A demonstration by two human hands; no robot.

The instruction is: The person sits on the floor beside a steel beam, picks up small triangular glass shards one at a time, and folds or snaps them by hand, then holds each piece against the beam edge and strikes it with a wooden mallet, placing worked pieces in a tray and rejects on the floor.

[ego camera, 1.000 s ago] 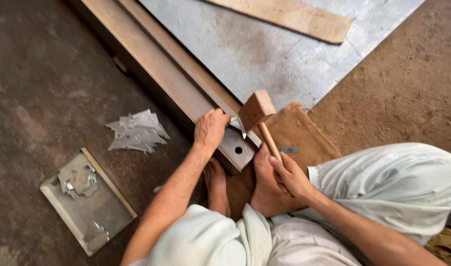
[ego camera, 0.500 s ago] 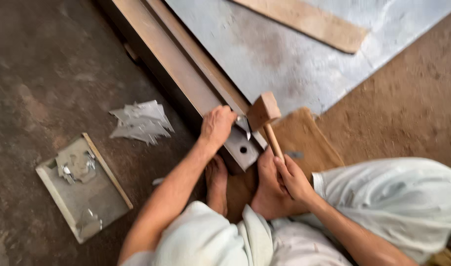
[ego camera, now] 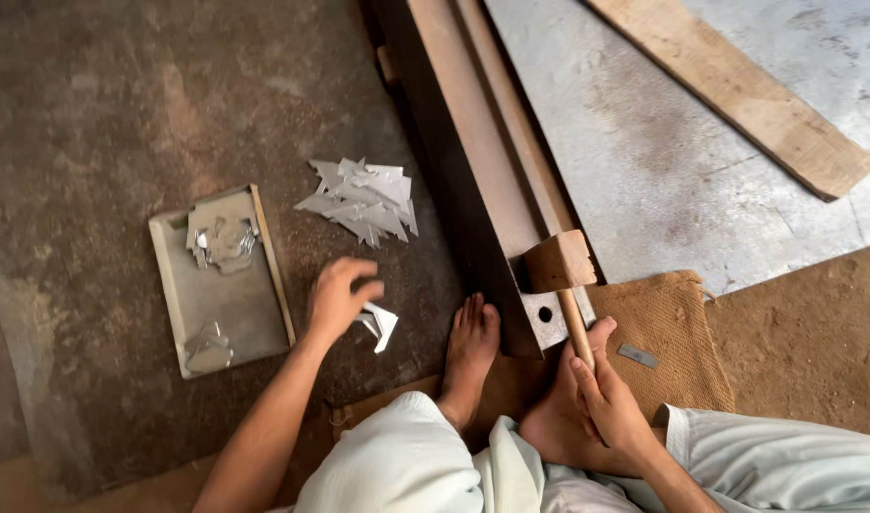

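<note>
Right grip point(ego camera: 601, 394) around half-hidden mallet handle point(ego camera: 577, 328)

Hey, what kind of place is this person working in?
Probably a small sheet-metal workshop, worked on the floor. A steel beam serves as an anvil, the right hand holds a wooden mallet, and metal offcuts lie near the left hand.

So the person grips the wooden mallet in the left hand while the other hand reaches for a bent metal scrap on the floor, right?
Not quite: the head view shows the right hand gripping the wooden mallet, while the left hand reaches for the bent metal scrap on the floor.
</note>
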